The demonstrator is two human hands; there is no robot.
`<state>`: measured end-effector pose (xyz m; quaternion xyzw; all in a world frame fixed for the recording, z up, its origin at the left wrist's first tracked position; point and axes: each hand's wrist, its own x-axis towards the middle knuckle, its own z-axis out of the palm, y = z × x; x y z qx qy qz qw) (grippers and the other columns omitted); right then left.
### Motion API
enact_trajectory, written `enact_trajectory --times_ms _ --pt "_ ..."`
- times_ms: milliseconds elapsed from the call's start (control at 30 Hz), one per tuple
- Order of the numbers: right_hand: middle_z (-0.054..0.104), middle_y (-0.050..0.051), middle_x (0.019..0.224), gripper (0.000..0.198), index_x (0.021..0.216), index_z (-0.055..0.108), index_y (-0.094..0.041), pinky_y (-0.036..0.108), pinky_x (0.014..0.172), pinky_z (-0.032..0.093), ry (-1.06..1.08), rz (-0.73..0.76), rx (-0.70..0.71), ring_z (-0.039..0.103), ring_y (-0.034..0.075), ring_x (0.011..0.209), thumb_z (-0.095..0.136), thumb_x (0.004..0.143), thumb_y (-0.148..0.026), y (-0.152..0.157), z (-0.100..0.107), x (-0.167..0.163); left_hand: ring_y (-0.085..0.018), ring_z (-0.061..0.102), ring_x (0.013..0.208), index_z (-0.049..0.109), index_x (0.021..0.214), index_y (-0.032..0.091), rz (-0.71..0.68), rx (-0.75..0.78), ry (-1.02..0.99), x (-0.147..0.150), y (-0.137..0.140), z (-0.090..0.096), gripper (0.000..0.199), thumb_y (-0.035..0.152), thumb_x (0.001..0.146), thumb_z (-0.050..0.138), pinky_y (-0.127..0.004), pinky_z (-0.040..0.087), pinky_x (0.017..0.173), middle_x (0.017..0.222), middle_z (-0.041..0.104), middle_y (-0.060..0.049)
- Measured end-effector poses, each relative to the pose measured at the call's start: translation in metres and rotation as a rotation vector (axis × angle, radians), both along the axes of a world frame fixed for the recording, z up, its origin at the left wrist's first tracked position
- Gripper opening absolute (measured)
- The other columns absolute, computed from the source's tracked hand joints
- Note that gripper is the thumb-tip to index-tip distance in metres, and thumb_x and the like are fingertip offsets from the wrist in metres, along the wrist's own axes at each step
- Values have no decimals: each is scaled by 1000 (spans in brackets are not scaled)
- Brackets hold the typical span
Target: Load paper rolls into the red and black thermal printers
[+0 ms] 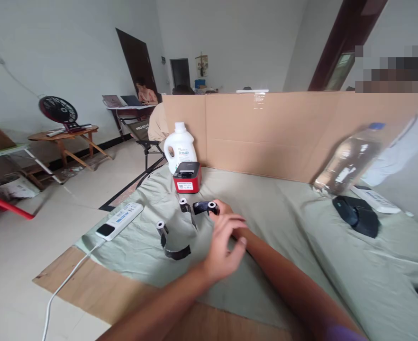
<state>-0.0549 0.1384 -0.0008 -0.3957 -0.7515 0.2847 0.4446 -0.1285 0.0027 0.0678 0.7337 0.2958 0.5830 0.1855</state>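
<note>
Three small rolls with whitish ends and glossy black strips unwound from them stand on the pale green cloth. My right hand [224, 208] is closed around the rightmost black roll [212, 207], whose strip trails to the left; my left hand partly hides these fingers. My left hand [223, 251] hovers nearer to me, crossing in front of my right wrist, fingers apart and holding nothing. Left of my hands are the middle black roll [184, 205] and the nearest black roll [162, 227], its strip curling toward me. Behind them sits a red and black box-shaped device [187, 178].
A white jug [180, 148] stands behind the device, against a cardboard panel [258, 137]. On the left lies a white power strip [121, 220] with a cable. At right are a large clear bottle [351, 158] and a black mouse-like object [356, 215]. Other people sit beyond.
</note>
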Motion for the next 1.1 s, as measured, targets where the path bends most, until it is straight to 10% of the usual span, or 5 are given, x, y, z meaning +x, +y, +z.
enact_trajectory --times_ms 200,400,633,1100 --pt "64 1 93 25 104 58 -23 29 74 46 -218 -48 72 60 19 82 63 80 -28 -7 -5 -4 -23 61 100 60 113 21 -186 98 281 61 -8 -47 27 23 86 55 -40 44 87 111 69 -8" --pt "58 10 119 67 130 45 -22 35 82 49 -209 -137 15 61 25 100 76 74 -40 -10 -2 1 -23 61 100 60 115 20 -171 145 352 55 -11 -47 30 25 86 56 -39 43 89 111 70 -8" --pt "62 1 95 39 115 49 -23 30 74 46 -211 -86 31 60 20 82 62 79 -22 -7 -8 1 -23 61 101 60 116 19 -150 112 370 53 -10 -45 31 27 86 55 -39 44 89 111 70 -8" --pt "64 9 99 43 118 49 -20 36 81 49 -284 -224 0 63 25 91 67 79 -26 -6 -8 -14 -25 62 106 63 116 21 -190 53 448 58 -11 -51 36 35 86 53 -41 44 94 113 71 -10"
